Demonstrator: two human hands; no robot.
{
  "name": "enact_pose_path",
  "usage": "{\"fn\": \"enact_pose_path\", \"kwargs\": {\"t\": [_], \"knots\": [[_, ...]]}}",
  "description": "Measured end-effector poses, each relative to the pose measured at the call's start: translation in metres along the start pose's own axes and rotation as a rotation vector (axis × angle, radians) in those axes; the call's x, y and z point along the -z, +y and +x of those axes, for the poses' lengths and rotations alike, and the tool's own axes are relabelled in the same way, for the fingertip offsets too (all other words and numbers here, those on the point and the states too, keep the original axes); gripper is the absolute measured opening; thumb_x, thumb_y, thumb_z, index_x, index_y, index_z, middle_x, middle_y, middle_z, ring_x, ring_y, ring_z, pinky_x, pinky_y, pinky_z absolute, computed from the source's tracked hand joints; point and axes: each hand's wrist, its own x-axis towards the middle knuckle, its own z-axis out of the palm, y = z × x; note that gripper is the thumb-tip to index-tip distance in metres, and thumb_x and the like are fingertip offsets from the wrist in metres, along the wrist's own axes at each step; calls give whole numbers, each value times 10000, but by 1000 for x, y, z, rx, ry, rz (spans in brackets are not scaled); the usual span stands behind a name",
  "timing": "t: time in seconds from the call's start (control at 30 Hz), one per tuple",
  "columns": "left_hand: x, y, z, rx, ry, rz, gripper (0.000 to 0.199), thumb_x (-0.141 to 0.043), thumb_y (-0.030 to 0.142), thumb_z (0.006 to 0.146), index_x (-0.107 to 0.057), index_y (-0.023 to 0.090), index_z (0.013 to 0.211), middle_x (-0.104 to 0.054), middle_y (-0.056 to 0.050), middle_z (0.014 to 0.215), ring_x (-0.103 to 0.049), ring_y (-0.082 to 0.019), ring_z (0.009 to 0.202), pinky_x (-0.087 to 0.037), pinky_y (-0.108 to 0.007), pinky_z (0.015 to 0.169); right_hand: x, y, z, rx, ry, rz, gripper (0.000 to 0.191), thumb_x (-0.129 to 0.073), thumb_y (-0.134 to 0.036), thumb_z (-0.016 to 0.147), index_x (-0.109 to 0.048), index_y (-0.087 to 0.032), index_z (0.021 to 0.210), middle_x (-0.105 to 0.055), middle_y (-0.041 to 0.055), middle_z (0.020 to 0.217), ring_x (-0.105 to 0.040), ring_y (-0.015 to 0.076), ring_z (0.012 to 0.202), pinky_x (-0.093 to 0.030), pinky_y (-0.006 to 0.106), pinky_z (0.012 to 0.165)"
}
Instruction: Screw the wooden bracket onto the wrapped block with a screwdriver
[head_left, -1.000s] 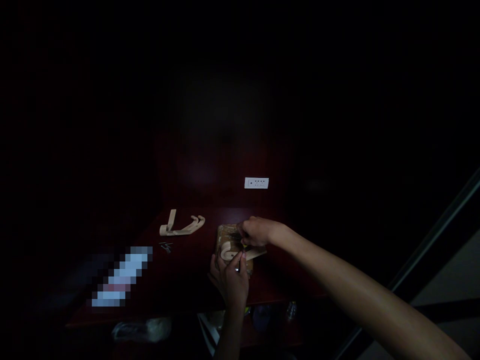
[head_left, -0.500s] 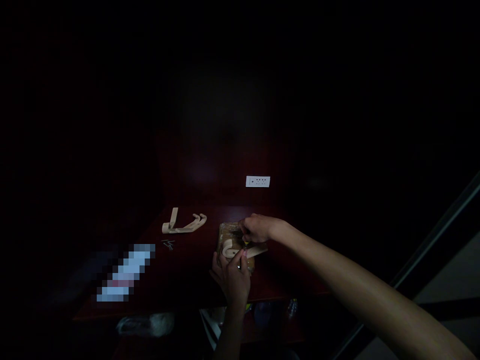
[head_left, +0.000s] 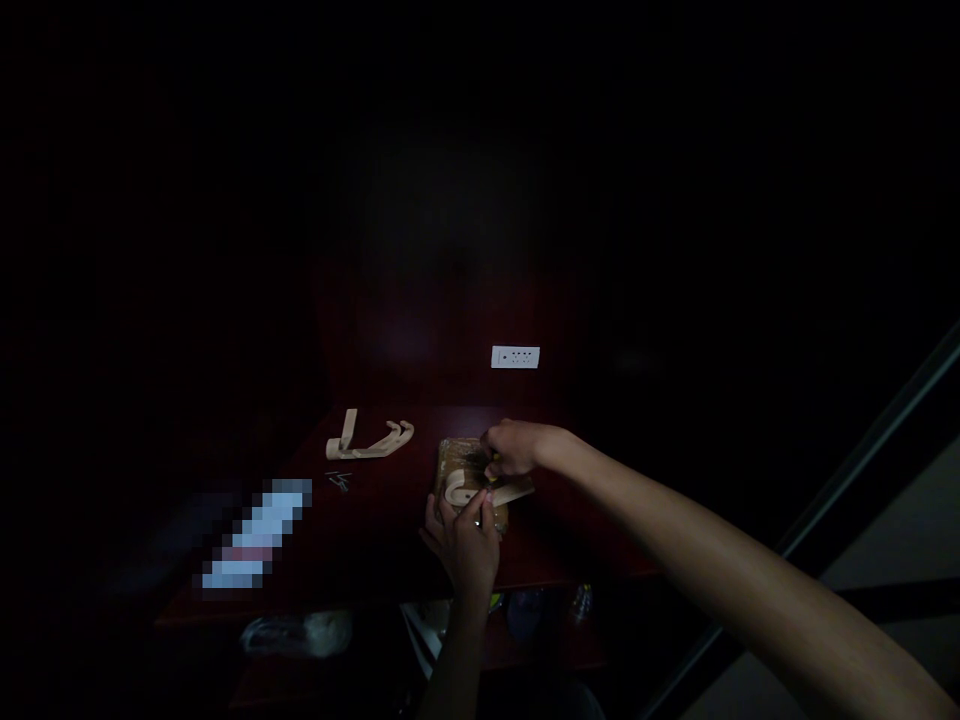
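Note:
A pale, J-shaped wooden hook (head_left: pixel 512 490) lies across a brown block (head_left: pixel 453 452) that looks wrapped in shiny plastic or tape. My left hand (head_left: pixel 470 552) pins the hook at its middle, thumb and fingertip pinched together there and the other fingers spread along the block's near left side. Just above that pinch, my right hand (head_left: pixel 514 446) is closed round a small tool with a yellow part (head_left: pixel 495 460); most of it is hidden in the fist, so its kind is unclear. A dark hole shows in the hook by its curved end.
More pale wooden hooks (head_left: pixel 367 452) lie on the dark red table (head_left: pixel 375 540) to the left, with several screws or nails (head_left: pixel 340 481) in front. A pixelated pale strip (head_left: pixel 259 540) is nearer left. A white socket (head_left: pixel 515 357) is on the back wall. Below is a shelf with a plastic bag (head_left: pixel 296 634).
The whole view has shifted up slightly. My right fist has turned a little over the hook; my left hand keeps its hold.

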Motion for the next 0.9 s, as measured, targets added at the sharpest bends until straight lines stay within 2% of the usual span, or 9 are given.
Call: {"fn": "enact_pose_path", "kwargs": {"t": [0.2,0.33,0.47,0.9], "knots": [[1,2,1,21,-13,-9,256,-538,391,850,-718,319,1018,-515,-134,1269,-319,-333,1295,-296,-552,1003,-3,-6,-2,-114,107,-79,384,-625,-428,790,-694,-133,1026,-675,185,1033,-655,278,907,-478,304,689],[2,2,1,23,-21,-6,258,-537,389,851,-722,310,1013,-510,-140,1276,-313,-335,1299,-299,-550,1005,-5,-12,-5,-70,101,-115,332,-612,-371,797,-690,-146,1029,-683,173,1006,-655,290,908,-489,326,690],[2,2,1,8,-15,1,263,-526,400,858,-721,318,1014,-522,-137,1255,-325,-334,1290,-309,-540,1000,-4,-12,-8,-41,67,-99,297,-610,-301,794,-680,-155,1043,-690,146,1002,-656,272,898,-480,303,668],[1,0,0,-8,8,1,270,-520,410,862,-720,316,1017,-515,-144,1263,-326,-333,1294,-310,-540,998,-7,-9,-5,-9,87,-63,288,-591,-246,787,-677,-146,1043,-692,141,978,-666,261,862,-453,268,610]]}}
